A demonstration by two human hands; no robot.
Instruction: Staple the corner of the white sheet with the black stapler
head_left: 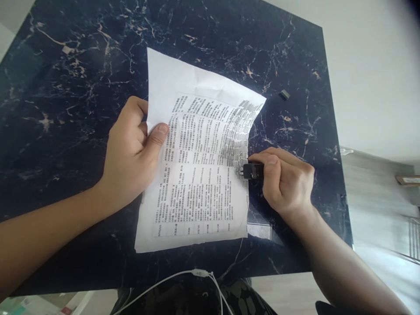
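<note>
Left hand [131, 146] pinches printed paper [193, 175], thumb on top; right hand [288, 179] wrapped round black stapler [255, 171], biting below packed staples [239, 131] toward the table [305, 109]'s right edge.

Paper sheet [197, 162] at dial centre carries rows of small printed characters, illegible. White cable control [199, 273] at six o'clock bears faint marking, unreadable.

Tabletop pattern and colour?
Tabletop: dark navy, marble-patterned with pale veining; shows best in the head view.

Paper [173, 83] held in left hand [131, 146], black stapler [255, 171] gripped in right hand [290, 179], staples [238, 135] clustered beside it, table [82, 131] spread beneath both.
</note>
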